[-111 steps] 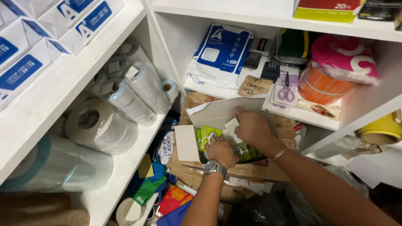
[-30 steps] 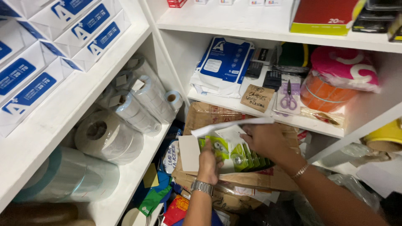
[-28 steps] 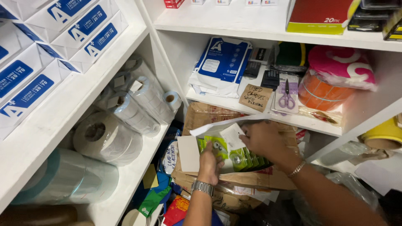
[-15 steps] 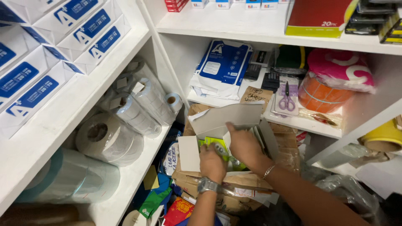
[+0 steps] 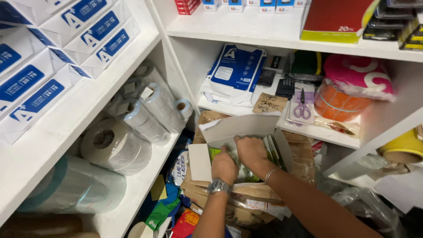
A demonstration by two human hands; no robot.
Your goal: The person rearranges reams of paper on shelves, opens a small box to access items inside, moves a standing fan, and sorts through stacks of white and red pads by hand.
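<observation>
Both hands now sit inside the open white cardboard box [image 5: 240, 132], which rests on a heap of brown paper bags [image 5: 246, 207] at about 6 o'clock in the view, below the lower shelf. Left hand [image 5: 224, 166], with a silver wristwatch [image 5: 219, 187], is curled knuckles up and pressed down on the box contents; what the fingertips pinch can't be told, they're hidden. Right hand [image 5: 252, 152], thin bracelet at the wrist, is also curled, fingers dug in beside the green-and-white packets [image 5: 271, 152] standing on edge at the box's 3 o'clock side.

Change: a second ago the green packets lay spread in the open, held up under a loose white sheet; half a second ago the box flap had come up and the hands had gone lower. Now the flap stands upright at 12 o'clock and most of the green print is covered by the hands. Reads as packets being pushed down into the box rather than pulled out, judging by the hand posture only.

Around: grey paper rolls [image 5: 115, 143] on the left shelf at 9 o'clock, blue-and-white paper ream boxes [image 5: 88, 35] at 10 o'clock, purple-handled scissors [image 5: 302, 108] and an orange tape roll [image 5: 341, 101] on the shelf at 2 o'clock.
</observation>
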